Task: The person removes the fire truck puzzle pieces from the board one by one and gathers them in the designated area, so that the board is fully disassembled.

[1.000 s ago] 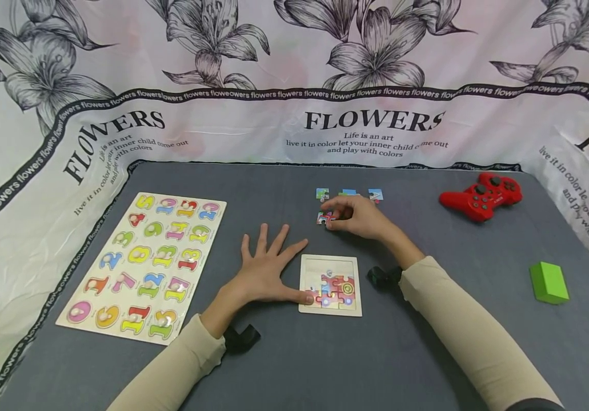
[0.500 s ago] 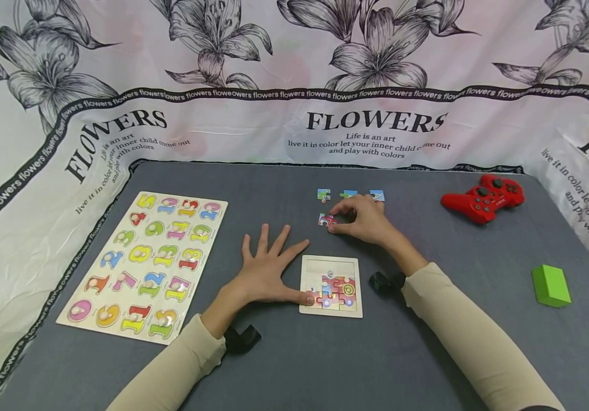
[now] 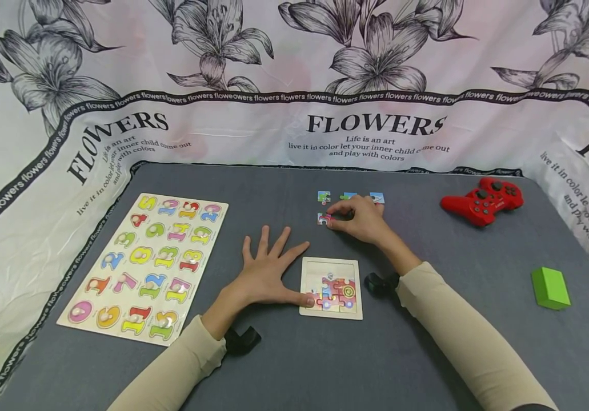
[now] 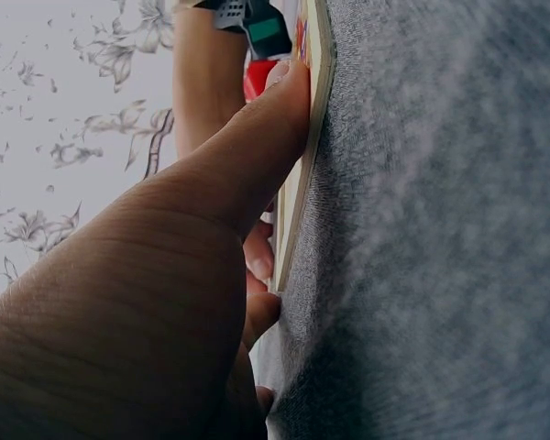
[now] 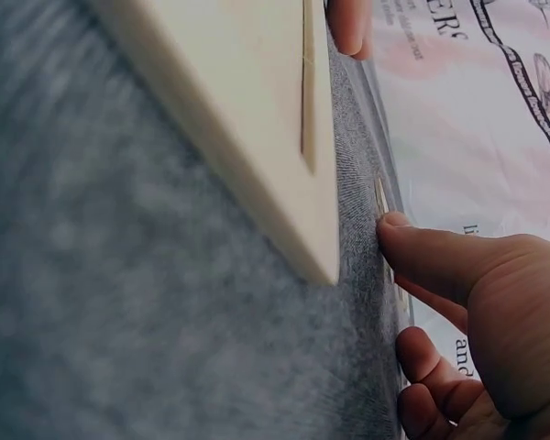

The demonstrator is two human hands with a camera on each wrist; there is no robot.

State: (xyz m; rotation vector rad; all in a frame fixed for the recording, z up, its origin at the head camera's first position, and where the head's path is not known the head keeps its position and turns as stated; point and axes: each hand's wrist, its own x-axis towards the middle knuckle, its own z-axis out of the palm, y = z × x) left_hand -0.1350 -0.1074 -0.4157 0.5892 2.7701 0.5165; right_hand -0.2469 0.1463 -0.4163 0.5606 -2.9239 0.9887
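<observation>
Beside the wooden puzzle tray (image 3: 320, 268), my left hand (image 3: 265, 277) lies with fingers spread on the grey cloth. Its thumb rests on the tray's left edge, as the left wrist view also shows. Joined pieces with a red and blue picture fill the tray's lower part; its upper part is bare wood. Past the tray, my right hand (image 3: 366, 220) pinches a small red and blue jigsaw piece (image 3: 322, 219) at its right side with thumb and index finger. In the right wrist view the thumb (image 5: 431, 252) is at the piece's edge, low over the cloth.
Behind the right hand lies a row of loose pieces, with a green and blue one (image 3: 323, 197) at left and a blue one (image 3: 378, 197) at right. A number board (image 3: 199, 288) lies left. A red game controller (image 3: 481, 201) and a green block (image 3: 551, 288) are right.
My right hand has shifted slightly to the right and towards me, uncovering more of the loose pieces in the back row. The left hand keeps its place on the tray's edge.
</observation>
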